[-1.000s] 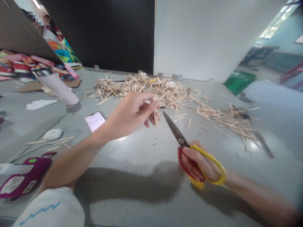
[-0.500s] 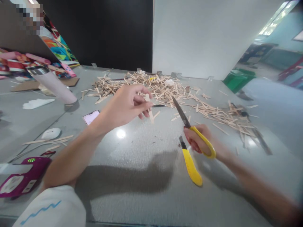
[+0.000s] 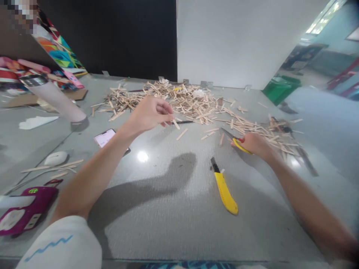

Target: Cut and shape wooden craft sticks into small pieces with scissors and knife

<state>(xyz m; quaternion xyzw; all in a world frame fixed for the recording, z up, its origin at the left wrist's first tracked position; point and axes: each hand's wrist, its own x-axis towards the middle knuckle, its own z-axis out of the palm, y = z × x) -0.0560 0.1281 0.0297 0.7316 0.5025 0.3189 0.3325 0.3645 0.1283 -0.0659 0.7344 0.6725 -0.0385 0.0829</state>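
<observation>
My left hand (image 3: 153, 114) is pinched over the front of the stick pile, with a small wooden craft stick (image 3: 176, 124) sticking out from its fingertips. To the right, my right hand (image 3: 255, 144) is closed on the handle of a pair of scissors (image 3: 240, 145) with red and yellow grips. The scissors are low at the tabletop, blades pointing left toward loose sticks. Nearer to me lies a yellow utility knife (image 3: 226, 192) with a black blade end. A large heap of wooden sticks (image 3: 196, 104) spreads across the back and right of the table.
A phone (image 3: 105, 137) lies partly behind my left forearm. Farther left are a tumbler (image 3: 57, 99), a white mouse-like case (image 3: 56, 158), a cable and a purple device (image 3: 29, 205). Black and white panels (image 3: 218, 45) stand behind the heap; a green bin (image 3: 282, 89) is beyond the right edge.
My right hand has carried the scissors away from my left hand, rightward and down to the table, uncovering the utility knife. My left hand has shifted left and slightly farther off with the stick.
</observation>
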